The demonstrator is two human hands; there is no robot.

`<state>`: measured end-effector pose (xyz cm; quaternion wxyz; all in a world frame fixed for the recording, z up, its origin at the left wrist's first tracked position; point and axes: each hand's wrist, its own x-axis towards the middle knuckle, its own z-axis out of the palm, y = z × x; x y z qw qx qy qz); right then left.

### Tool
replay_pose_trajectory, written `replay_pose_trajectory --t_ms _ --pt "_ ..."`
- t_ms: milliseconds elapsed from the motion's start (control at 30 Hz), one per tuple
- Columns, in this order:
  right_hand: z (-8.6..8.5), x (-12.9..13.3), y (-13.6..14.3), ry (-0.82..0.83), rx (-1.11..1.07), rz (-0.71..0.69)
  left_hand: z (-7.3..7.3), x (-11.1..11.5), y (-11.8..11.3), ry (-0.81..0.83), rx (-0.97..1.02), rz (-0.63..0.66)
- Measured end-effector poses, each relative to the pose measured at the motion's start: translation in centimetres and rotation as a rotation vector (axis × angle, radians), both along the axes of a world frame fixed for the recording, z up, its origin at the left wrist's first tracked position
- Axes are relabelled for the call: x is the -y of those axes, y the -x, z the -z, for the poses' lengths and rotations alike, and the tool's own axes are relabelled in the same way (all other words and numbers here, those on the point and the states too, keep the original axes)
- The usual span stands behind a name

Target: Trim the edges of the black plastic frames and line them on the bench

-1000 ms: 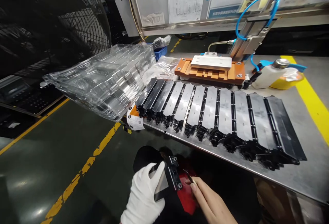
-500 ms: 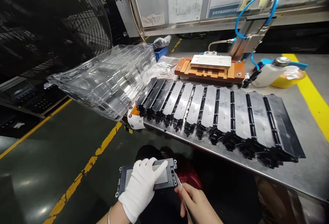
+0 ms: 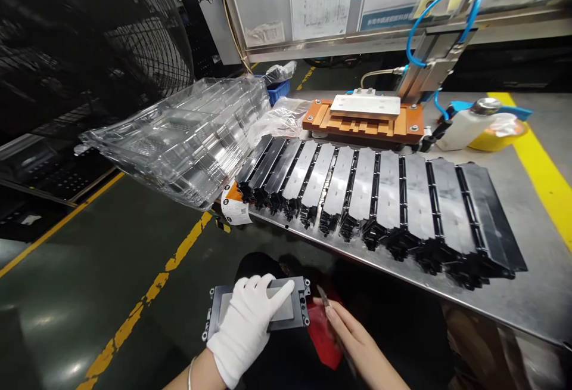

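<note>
Left hand (image 3: 243, 318) clasping panel (image 3: 283, 312) in front of bench (image 3: 513, 300), right hand (image 3: 353, 333) pinching thin tool (image 3: 323, 297) just off its end; panel looks partway done, bench parts (image 3: 364, 184) possibly finished, can't tell

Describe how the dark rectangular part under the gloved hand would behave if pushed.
The dark rectangular part is likely stiff, since its edges look straight under the gloved left hand. Its flat shape makes rolling unlikely. The ringed corner lugs could catch on things.
</note>
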<state>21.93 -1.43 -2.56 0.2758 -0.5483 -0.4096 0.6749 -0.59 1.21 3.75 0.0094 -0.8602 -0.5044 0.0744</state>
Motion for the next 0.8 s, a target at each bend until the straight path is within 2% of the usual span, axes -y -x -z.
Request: replay_pose_trajectory --t_ms 67,133,233,300,500,633,800 --pt "0.2 -0.4 -1.2 -0.347 0.338 -0.096 0.0 0.0 0.1 0.027 0.016 -0.008" --pt "0.6 -0.6 -1.8 -0.614 0.619 -0.164 -0.1 -0.1 0.2 0.042 0.023 -0.013" --pt "1.0 -0.9 -1.9 -0.919 0.829 -0.183 -0.4 -0.2 0.1 0.093 0.019 -0.008" --pt "1.0 -1.1 -1.8 -1.041 0.878 -0.188 -0.5 -0.3 0.1 0.125 0.008 -0.003" --pt "0.4 -1.8 -1.8 -1.121 0.896 -0.216 -0.5 -0.4 0.2 0.133 -0.028 0.003" --pt "0.3 -2.2 -2.2 -1.160 0.892 -0.248 -0.4 -0.6 0.3 0.180 -0.002 0.066" --pt "0.5 -2.5 -2.6 -1.149 0.873 -0.329 -1.5 -1.6 0.2 0.282 -0.026 0.143"
